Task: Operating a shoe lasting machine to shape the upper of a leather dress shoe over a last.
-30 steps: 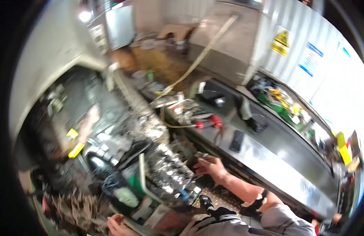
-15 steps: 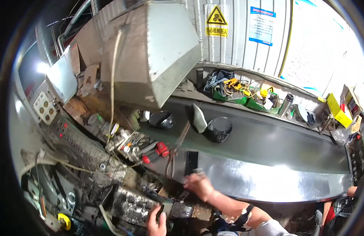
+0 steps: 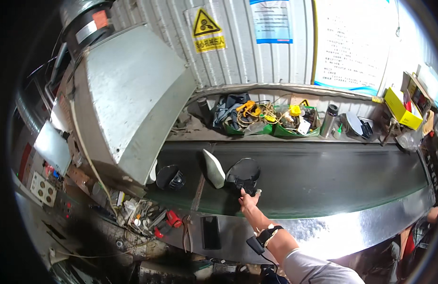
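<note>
My right hand (image 3: 249, 199) reaches across the metal ledge to the belt. Its fingers are closed on the near end of a black, cupped piece (image 3: 244, 170) that looks like a shoe upper. A pale, long piece shaped like a shoe sole (image 3: 214, 169) stands tilted just left of it. Farther left, close to the hood, sits a second black cupped piece (image 3: 170, 177). On the ledge below lie a black phone (image 3: 211, 233) and pliers (image 3: 187, 233). My left hand is out of view.
A large metal hood (image 3: 129, 80) overhangs the belt (image 3: 323, 175) at left. Along the back shelf are green bins (image 3: 294, 130) of tools and cords, a steel flask (image 3: 329, 120) and a yellow box (image 3: 402, 109). Red-handled tools (image 3: 169, 222) crowd the near left. Another person's hand (image 3: 433, 215) shows at far right.
My right hand has moved from beside the phone up to the black cupped piece and taken hold of its near end. My left hand has gone out of view. The camera view has shifted.
</note>
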{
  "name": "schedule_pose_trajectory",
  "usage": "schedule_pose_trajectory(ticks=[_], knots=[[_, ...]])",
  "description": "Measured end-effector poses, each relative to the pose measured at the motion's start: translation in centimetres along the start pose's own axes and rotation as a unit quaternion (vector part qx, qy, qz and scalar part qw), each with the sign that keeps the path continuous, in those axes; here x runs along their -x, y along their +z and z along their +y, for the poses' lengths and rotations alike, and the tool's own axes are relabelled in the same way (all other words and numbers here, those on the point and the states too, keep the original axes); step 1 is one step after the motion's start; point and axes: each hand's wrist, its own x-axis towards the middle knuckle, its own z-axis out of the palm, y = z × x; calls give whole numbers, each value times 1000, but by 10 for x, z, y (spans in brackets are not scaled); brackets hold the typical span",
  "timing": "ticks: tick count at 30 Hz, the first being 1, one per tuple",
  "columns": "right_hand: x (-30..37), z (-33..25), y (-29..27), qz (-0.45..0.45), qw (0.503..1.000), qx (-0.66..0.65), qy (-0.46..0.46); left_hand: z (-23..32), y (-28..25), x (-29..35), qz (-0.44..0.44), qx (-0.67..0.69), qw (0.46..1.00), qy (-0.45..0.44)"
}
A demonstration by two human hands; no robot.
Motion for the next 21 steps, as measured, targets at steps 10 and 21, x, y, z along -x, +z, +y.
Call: schedule_pose_trajectory(ticks=[10,21], knots=[[99,-89,-145,-131,987,-25,85,62,101,-181,-197,49,944,261],[295,-46,-314,1,980,-174,91,193,339,-463,9,-77,988,133]])
